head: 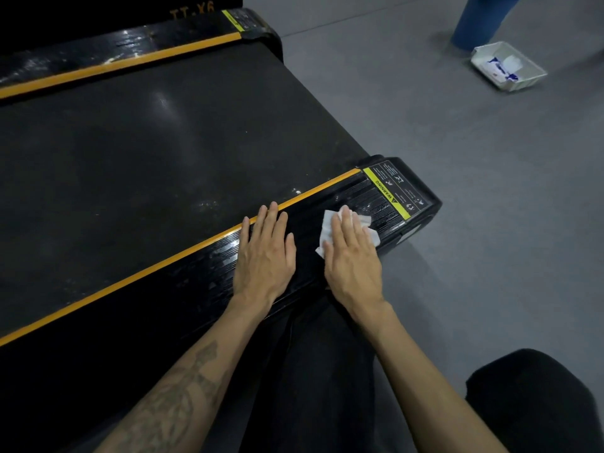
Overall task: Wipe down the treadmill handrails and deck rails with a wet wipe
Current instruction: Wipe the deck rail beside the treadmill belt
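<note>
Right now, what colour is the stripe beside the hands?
Orange-yellow stripe, clearest in the head view.

The right hand [353, 259] presses a white wet wipe [330, 228] flat on the near deck rail [209, 256], close to the yellow warning label [387, 194]; the left hand [266, 253] rests flat just beside it, and a white tray [532, 78] sits on the grey floor [474, 191]

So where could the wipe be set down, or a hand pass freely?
Bare: the belt between the two orange strips, and the grey floor between the near deck rail and the white tray. Crowded: the rail's end, where left hand and right hand press, wipe beneath the right.
</note>
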Tool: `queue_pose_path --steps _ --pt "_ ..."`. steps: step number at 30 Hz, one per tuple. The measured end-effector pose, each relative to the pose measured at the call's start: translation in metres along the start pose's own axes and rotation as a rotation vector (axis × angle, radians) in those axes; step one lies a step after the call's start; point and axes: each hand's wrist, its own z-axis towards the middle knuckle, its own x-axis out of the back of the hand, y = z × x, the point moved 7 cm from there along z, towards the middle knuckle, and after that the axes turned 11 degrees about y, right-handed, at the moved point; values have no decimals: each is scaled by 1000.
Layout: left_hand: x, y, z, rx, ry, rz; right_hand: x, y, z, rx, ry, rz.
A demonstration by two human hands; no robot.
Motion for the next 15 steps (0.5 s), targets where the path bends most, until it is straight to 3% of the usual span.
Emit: queue_pose_path --steps 2,8,12,15 --pt "1 2 0 -15 5 -16 -3 -10 -14 -41 14 -9" --pt "4 6 0 -53 25 -43 -2 -13 2 65 -10 77" --pt "3 9 -1 -83 58 -46 -1 2 -7 -74 -1 -7" --pt "2 9 0 -87 65 -50 -8 -16 -20 -40 -21 -41"
